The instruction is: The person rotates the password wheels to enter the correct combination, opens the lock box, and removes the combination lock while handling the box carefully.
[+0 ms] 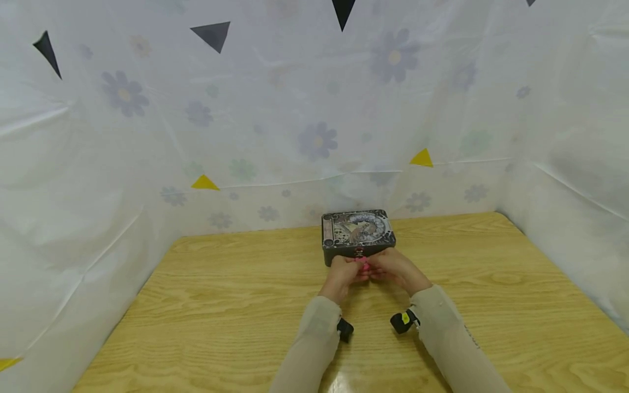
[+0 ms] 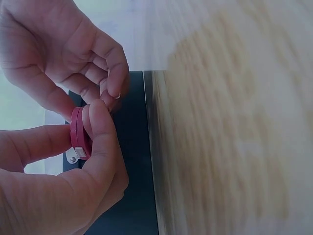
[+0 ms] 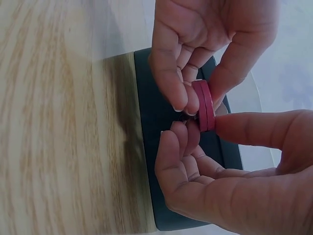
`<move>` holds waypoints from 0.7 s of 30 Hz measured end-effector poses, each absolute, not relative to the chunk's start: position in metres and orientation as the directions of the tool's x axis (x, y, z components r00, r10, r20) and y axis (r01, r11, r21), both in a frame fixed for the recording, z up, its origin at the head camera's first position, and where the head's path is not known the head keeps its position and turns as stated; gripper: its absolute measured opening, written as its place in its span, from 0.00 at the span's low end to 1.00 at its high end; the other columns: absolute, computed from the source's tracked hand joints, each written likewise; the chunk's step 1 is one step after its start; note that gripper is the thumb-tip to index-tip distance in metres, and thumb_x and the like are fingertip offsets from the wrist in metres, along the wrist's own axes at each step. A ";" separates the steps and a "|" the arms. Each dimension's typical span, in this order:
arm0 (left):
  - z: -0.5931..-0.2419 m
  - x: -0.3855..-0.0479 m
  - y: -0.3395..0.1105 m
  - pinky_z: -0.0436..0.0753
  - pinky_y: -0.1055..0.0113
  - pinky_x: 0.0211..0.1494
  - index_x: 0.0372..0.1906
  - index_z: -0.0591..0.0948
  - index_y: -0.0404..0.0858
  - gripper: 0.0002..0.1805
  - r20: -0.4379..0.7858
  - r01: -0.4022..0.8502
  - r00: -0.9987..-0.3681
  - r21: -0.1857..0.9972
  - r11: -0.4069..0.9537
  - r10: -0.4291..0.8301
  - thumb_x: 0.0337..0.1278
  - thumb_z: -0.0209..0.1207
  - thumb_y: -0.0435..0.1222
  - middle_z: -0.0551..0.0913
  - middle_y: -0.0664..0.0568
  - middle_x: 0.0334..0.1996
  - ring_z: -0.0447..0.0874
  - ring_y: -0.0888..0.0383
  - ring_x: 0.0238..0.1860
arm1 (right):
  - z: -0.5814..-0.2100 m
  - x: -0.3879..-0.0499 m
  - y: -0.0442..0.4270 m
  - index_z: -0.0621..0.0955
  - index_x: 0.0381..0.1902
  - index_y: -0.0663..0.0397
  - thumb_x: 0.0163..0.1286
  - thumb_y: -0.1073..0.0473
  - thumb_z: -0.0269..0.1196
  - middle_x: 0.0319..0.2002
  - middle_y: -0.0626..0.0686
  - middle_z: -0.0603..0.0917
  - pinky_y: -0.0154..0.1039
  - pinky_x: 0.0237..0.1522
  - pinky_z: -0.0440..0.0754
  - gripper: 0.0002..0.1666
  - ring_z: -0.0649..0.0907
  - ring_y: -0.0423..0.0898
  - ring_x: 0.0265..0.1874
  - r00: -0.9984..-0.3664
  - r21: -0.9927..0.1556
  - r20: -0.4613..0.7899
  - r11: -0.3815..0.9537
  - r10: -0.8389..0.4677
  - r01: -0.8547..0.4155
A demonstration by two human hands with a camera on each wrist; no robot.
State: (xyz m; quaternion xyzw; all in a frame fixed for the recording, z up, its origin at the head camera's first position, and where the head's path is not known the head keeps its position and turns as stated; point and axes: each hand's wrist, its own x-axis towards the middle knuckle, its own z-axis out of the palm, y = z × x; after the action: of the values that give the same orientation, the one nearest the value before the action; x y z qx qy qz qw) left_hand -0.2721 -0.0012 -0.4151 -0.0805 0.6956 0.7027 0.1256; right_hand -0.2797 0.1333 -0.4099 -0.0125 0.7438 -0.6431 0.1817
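Pink disc (image 3: 203,105) at the front of a dark box (image 1: 357,229), pinched narrowly from both sides. Left of the grip, a creased white sheet (image 1: 59,229) hangs beside the wood-grain tabletop (image 1: 221,305); next, the left hand (image 1: 341,273) holds the disc between thumb and fingertips. Beyond the grip, flower-print sheeting (image 1: 275,109) backs the box. The right hand (image 1: 397,268) pinches opposite, with more tabletop and a pale sheet (image 1: 580,136) farther right.

The left hand (image 2: 63,188) is pinching a red piece (image 2: 75,129); the right hand (image 2: 66,54) is touching its edge; a dark box (image 2: 134,147) is standing behind both.
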 end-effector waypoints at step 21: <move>-0.415 -0.272 -0.001 0.86 0.64 0.39 0.42 0.80 0.20 0.09 -0.294 -0.294 -0.954 0.956 0.005 0.064 0.62 0.54 0.25 0.83 0.43 0.29 0.83 0.59 0.26 | -0.408 -0.280 0.132 0.66 0.60 0.84 0.71 0.71 0.47 0.51 0.69 0.77 0.45 0.51 0.81 0.23 0.81 0.45 0.38 -0.936 -0.949 -0.273 0.221 -0.224 0.224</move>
State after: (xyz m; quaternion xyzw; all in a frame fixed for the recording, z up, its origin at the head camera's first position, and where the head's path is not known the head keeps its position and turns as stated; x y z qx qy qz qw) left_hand -0.2725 -0.0014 -0.4152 -0.0826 0.6971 0.7007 0.1279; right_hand -0.2797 0.1321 -0.4080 0.0002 0.7606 -0.6240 0.1796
